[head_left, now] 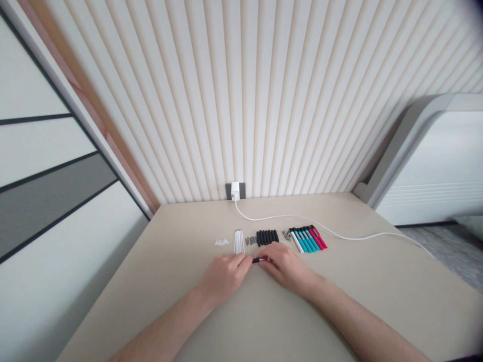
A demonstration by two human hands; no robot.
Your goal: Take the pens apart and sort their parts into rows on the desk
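Observation:
Between my two hands lies a short black pen barrel (pixel 256 260) with a pale, pointed end toward the right. My left hand (pixel 228 274) is closed around its left part, which the fingers hide. The fingers of my right hand (pixel 285 264) pinch at the pale tip; its exact shape is too small to tell. Just beyond the hands, white refill tubes (pixel 239 241) stand in a row beside several black grips (pixel 267 237). Small grey metal parts (pixel 251 241) lie between them. Teal, white and red pen barrels (pixel 307 239) with dark ends line up at the right.
Small clear-white pieces (pixel 221 242) lie left of the tubes, and more grey metal parts (pixel 287 235) by the coloured barrels. A white charger (pixel 235 191) sits in the wall socket, its cable (pixel 339 235) crossing the beige table (pixel 181 226). A bed headboard (pixel 426 156) stands right.

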